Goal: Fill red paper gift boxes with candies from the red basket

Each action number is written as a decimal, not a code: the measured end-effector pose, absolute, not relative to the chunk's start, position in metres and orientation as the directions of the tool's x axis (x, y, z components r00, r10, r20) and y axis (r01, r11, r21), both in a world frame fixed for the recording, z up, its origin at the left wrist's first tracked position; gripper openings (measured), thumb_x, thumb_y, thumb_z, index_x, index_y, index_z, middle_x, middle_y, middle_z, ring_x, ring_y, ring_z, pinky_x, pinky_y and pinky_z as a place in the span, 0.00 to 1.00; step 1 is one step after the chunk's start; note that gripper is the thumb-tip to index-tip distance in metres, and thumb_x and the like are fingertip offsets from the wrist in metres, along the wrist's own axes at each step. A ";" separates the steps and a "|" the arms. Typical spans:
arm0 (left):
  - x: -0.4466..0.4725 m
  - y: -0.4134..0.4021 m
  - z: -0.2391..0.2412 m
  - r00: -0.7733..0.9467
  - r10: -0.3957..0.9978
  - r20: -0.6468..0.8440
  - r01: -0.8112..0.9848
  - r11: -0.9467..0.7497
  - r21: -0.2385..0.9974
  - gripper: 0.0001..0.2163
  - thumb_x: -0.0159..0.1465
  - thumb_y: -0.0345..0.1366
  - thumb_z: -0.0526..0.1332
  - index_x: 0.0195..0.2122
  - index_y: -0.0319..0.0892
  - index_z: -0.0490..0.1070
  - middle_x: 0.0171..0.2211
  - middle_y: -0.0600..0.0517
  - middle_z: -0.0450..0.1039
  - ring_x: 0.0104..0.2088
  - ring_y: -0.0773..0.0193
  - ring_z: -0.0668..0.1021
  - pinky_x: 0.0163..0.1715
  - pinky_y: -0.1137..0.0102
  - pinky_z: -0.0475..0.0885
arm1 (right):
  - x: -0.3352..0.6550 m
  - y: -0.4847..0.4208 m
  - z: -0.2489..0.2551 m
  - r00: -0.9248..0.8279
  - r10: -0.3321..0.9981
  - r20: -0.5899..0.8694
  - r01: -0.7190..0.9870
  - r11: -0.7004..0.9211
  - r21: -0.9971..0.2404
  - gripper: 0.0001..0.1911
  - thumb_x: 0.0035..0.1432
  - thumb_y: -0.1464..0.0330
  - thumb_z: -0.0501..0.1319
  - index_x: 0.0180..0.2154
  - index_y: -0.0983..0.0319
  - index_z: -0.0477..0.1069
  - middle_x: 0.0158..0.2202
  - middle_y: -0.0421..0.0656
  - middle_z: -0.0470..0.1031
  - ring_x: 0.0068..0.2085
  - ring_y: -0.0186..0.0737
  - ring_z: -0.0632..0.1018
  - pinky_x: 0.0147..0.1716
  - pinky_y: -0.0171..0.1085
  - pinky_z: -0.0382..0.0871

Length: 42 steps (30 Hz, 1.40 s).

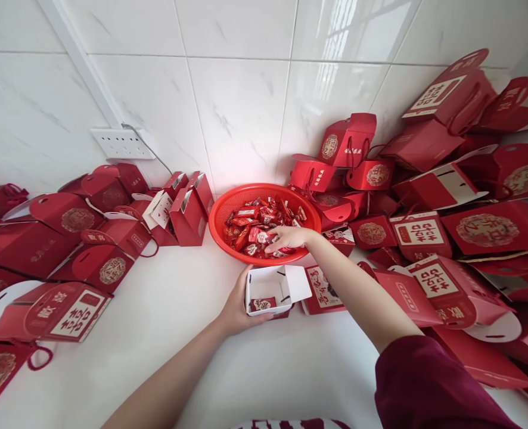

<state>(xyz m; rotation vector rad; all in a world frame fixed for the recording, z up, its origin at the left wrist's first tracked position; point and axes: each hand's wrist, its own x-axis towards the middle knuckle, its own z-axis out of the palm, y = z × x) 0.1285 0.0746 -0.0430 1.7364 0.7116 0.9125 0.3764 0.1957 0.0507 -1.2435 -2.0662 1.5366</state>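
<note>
My left hand point(239, 307) is wrapped around the left side of a small open box point(270, 271) with a white inside and its lid flap folded out to the right. One red wrapped candy point(263, 304) lies on the bottom of this box. Just behind it stands a red plastic basket point(216, 223) with perforated sides, holding a heap of wrapped candies point(248, 221). My right hand point(288, 238) reaches over the basket's front rim into the heap. Its fingers are closed together on a wrapped candy, partly hidden by the hand.
Folded red gift boxes point(70, 217) crowd the left side, and more red boxes point(485, 229) are piled high on the right. A flat red box point(322, 290) lies beside the open one. Behind the white tabletop point(174, 357) is a tiled wall with a socket strip point(123, 145) and cable.
</note>
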 end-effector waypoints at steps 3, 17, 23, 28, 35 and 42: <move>0.128 0.074 -0.042 0.543 0.806 0.234 0.050 -0.309 0.950 0.50 0.50 0.38 0.74 0.68 0.54 0.45 0.66 0.44 0.55 0.65 0.43 0.62 0.64 0.43 0.59 | 0.378 0.196 0.044 -0.450 0.875 -0.179 0.380 0.006 -0.925 0.29 0.45 0.62 0.74 0.50 0.63 0.74 0.44 0.46 0.80 0.46 0.47 0.79 0.47 0.39 0.72; 0.130 0.074 -0.039 0.554 0.808 0.200 0.017 -0.251 0.968 0.51 0.50 0.40 0.74 0.69 0.55 0.43 0.65 0.44 0.57 0.65 0.42 0.62 0.63 0.43 0.61 | 0.377 0.194 0.034 -0.248 0.969 -0.021 -0.072 -0.040 -0.997 0.19 0.51 0.76 0.67 0.46 0.63 0.72 0.44 0.47 0.79 0.47 0.42 0.81 0.48 0.40 0.77; 0.130 0.076 -0.038 0.552 0.805 0.216 0.006 -0.263 0.965 0.50 0.51 0.39 0.74 0.69 0.54 0.44 0.65 0.44 0.58 0.64 0.42 0.64 0.62 0.45 0.62 | 0.378 0.198 0.028 -0.224 0.973 -0.052 -0.106 -0.077 -0.991 0.19 0.54 0.76 0.67 0.49 0.64 0.73 0.41 0.46 0.80 0.44 0.38 0.82 0.53 0.42 0.76; 0.127 0.075 -0.041 0.557 0.798 0.233 0.083 -0.332 0.940 0.53 0.49 0.41 0.75 0.70 0.55 0.42 0.64 0.43 0.58 0.63 0.39 0.66 0.60 0.45 0.65 | 0.375 0.198 0.029 -0.211 0.976 -0.060 -0.054 -0.073 -0.996 0.22 0.56 0.77 0.66 0.53 0.62 0.71 0.44 0.45 0.78 0.41 0.39 0.84 0.47 0.42 0.80; 0.127 0.073 -0.043 0.582 0.757 0.297 0.130 -0.447 0.885 0.56 0.46 0.40 0.76 0.70 0.57 0.41 0.64 0.44 0.57 0.62 0.40 0.67 0.61 0.47 0.64 | 0.370 0.195 0.035 -0.139 0.990 0.038 0.072 0.048 -0.996 0.24 0.60 0.73 0.63 0.58 0.58 0.69 0.52 0.46 0.75 0.43 0.43 0.83 0.47 0.44 0.79; 0.129 0.079 -0.042 0.575 0.788 0.221 0.020 -0.284 0.959 0.52 0.48 0.41 0.75 0.69 0.54 0.44 0.65 0.43 0.56 0.65 0.42 0.63 0.62 0.45 0.62 | 0.361 0.136 0.073 -0.037 0.896 0.442 0.343 0.427 -0.837 0.25 0.70 0.64 0.52 0.65 0.57 0.54 0.59 0.49 0.70 0.55 0.45 0.76 0.59 0.45 0.67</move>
